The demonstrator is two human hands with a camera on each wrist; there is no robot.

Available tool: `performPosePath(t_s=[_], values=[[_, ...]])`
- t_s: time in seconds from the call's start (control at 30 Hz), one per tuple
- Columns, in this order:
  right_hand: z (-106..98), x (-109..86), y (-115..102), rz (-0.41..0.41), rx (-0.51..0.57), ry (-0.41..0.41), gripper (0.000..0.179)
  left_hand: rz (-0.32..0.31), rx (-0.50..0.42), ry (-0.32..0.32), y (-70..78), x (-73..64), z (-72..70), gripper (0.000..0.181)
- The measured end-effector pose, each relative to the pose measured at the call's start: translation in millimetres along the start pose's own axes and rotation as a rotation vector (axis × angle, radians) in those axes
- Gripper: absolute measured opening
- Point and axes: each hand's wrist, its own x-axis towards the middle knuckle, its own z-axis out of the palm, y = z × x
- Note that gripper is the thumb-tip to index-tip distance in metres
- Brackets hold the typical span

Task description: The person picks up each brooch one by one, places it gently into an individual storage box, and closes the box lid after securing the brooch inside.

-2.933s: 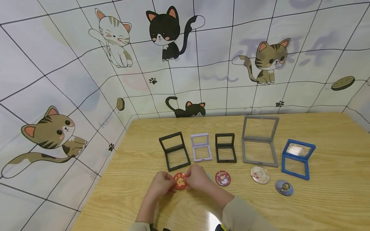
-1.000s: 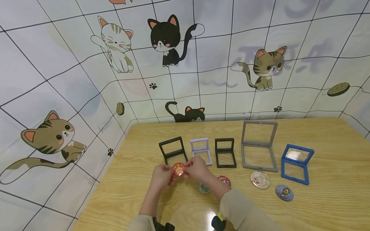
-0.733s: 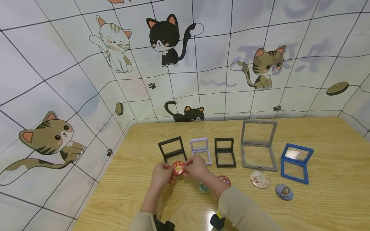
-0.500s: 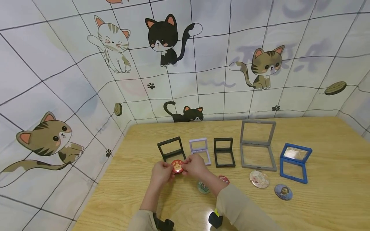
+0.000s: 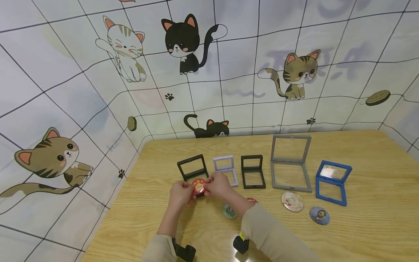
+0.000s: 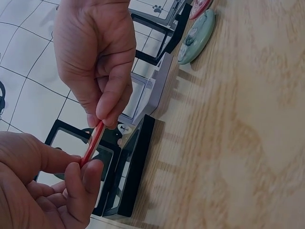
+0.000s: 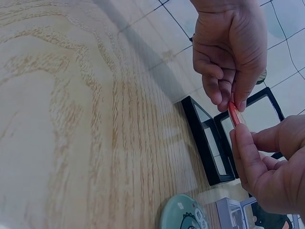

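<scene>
Your left hand (image 5: 181,193) and right hand (image 5: 218,185) are pinching the red badge (image 5: 198,186), now easing it over the leftmost case (image 5: 190,159) at lower centre, seemingly aligning the two.

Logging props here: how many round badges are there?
5: one red badge pinched by left hand and right hand; green badge and partly hidden second red badge beside the right forearm; cream badge and blue badge farther right. Others may be hidden.

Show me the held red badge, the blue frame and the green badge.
Red badge (image 5: 198,186): head view, middle of its printed face.
Blue frame (image 5: 331,179): head view, the bar where its halves meet.
Green badge (image 7: 180,211): right wrist view, its face, cut off by the picture's edge.
</scene>
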Motion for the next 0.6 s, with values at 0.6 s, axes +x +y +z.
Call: performPosePath(t_s=[0.6], values=[[0,6.6,-1,-0.034,-0.020,0.015,0.007,0.006,0.020,-0.002,-2.2,11.5,0.8,0.014]])
